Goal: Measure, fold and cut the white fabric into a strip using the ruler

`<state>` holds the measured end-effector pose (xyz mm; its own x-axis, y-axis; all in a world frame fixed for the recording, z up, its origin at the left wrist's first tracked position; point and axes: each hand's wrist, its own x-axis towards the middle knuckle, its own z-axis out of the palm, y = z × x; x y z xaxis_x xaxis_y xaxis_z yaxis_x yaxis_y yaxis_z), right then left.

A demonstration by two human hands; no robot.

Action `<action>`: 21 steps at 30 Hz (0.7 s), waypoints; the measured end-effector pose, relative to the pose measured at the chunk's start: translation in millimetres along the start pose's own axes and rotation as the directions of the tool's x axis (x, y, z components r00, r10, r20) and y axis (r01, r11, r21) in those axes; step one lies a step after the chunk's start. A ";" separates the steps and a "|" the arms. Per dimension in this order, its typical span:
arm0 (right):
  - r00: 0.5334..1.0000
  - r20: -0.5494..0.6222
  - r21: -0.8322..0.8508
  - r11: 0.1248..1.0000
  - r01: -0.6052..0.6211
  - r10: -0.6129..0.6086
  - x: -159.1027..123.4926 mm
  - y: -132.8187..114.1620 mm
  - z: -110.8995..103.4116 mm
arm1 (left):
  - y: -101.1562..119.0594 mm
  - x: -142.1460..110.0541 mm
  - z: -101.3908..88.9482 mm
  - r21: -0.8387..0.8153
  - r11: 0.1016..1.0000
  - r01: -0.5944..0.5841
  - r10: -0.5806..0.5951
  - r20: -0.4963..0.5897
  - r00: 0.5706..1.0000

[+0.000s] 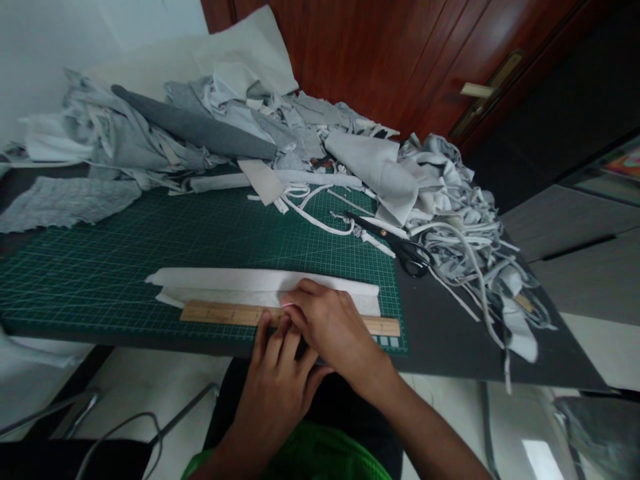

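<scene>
Pressing down on a wooden ruler [225, 313], the left hand [273, 397] and the right hand [327, 330] are close together near the bottom middle. I cannot tell if they clamp it. A white cloth strip [250, 283] lies along the ruler on a green cutting mat [200, 243]; black scissors [410, 257] are at right.

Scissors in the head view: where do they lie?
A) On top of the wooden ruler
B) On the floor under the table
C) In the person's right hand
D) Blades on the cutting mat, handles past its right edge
D: the blades of the scissors lie on the green cutting mat, while their black handles rest on the dark tabletop beyond it.
</scene>
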<state>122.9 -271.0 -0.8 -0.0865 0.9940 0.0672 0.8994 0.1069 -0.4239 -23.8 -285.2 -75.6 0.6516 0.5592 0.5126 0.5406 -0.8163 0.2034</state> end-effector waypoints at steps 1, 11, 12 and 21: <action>1.000 0.005 -0.008 1.000 0.004 -0.004 0.8 0.1 -0.7 | -0.1 0.4 -0.8 -0.001 1.000 -0.001 0.001 0.003 1.000; 0.998 0.057 -0.038 0.999 0.029 -0.027 3.8 -0.3 -11.4 | -2.0 6.1 -6.8 0.045 0.998 -0.053 0.053 0.015 0.998; 0.998 0.057 -0.038 0.999 0.028 -0.026 3.9 -0.4 -11.7 | -2.0 6.8 -7.3 0.053 0.997 -0.061 0.061 0.017 0.998; 0.998 0.052 -0.039 0.999 0.020 -0.017 1.0 4.1 -13.6 | -4.3 7.2 -8.0 0.081 0.994 -0.077 0.074 0.039 0.996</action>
<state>132.4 -269.9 9.8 -0.1244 0.9919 0.0273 0.9137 0.1253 -0.3865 -25.7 -278.8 -66.1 0.7100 0.5022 0.4937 0.5302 -0.8426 0.0947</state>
